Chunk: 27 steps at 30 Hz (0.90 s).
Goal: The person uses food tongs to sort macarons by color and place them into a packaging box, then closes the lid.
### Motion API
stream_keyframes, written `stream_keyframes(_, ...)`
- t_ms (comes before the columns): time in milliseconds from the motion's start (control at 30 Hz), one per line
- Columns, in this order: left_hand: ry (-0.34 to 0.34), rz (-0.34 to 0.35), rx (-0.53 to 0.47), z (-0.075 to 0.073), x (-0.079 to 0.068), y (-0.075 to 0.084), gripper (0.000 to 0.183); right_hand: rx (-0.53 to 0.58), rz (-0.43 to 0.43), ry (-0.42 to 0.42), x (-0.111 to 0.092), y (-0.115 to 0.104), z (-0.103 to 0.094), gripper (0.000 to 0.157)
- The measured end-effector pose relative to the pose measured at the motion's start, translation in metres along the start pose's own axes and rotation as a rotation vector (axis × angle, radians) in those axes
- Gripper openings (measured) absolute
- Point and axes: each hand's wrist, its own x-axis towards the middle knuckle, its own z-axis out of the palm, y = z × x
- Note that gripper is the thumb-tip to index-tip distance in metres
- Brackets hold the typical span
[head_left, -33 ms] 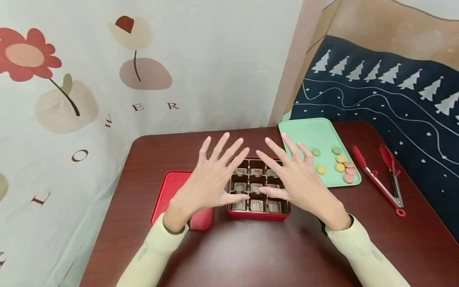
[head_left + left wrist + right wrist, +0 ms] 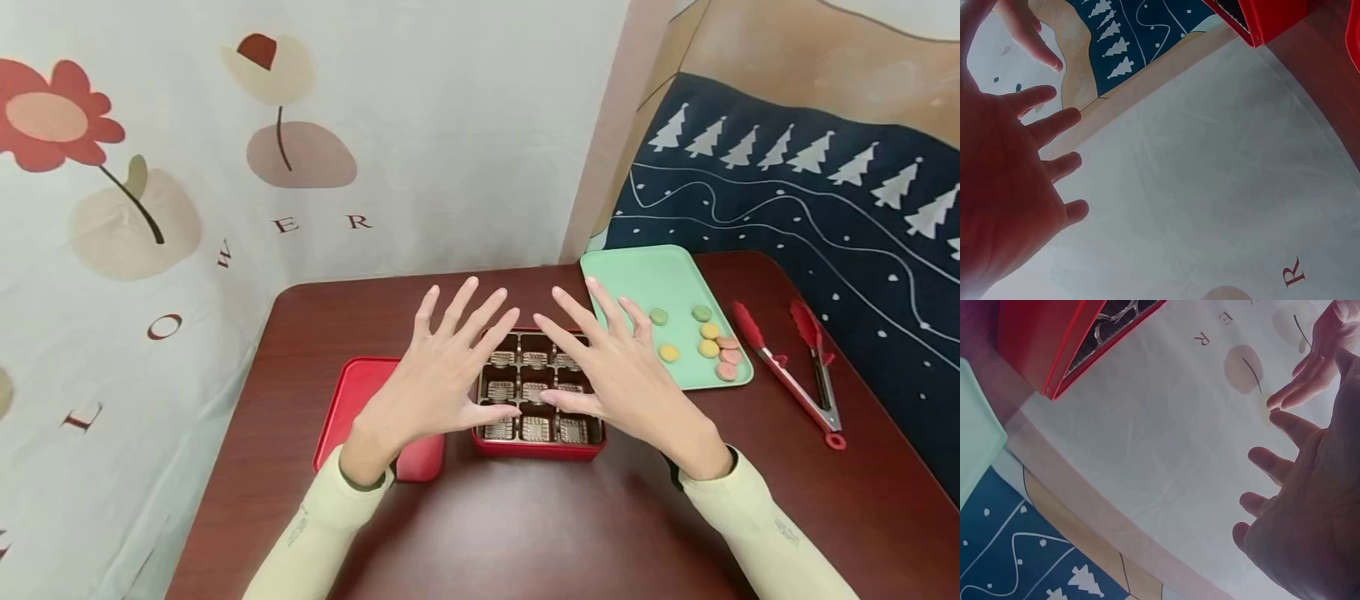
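Note:
Above a red box with a divided brown insert, my left hand and right hand are raised with fingers spread. Neither one holds anything. The insert's visible compartments hold no sweets; both hands cover part of the box. Partly under my left forearm lies a red lid. In the left wrist view, the palm and splayed fingers of the left hand show, with the box at the top. The right wrist view shows the right hand likewise spread, apart from the box.
Beyond my right hand lies a mint green tray with small round macaron-like pieces: green, yellow and pink. Red-tipped tongs lie spread to the tray's right. A printed curtain hangs behind the brown table.

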Motion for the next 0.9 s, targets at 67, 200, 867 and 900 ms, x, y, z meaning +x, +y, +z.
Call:
stream_keyframes(67,-0.002,0.001,-0.002,0.000,0.001,0.000,0.115,-0.003,0.006,-0.002,-0.002,0.000,-0.001,0.091)
stream_keyframes(200,-0.023,-0.010,-0.016,0.002,0.000,-0.001,0.118,-0.005,0.014,-0.009,-0.004,0.002,0.000,0.090)
stream_keyframes(867,-0.126,-0.029,-0.208,0.019,-0.004,-0.013,0.122,0.065,0.206,-0.102,-0.014,0.037,-0.006,0.094)
stream_keyframes(900,-0.138,-0.035,-0.220,0.020,-0.005,-0.014,0.122,0.071,0.218,-0.105,-0.017,0.039,-0.006,0.094)
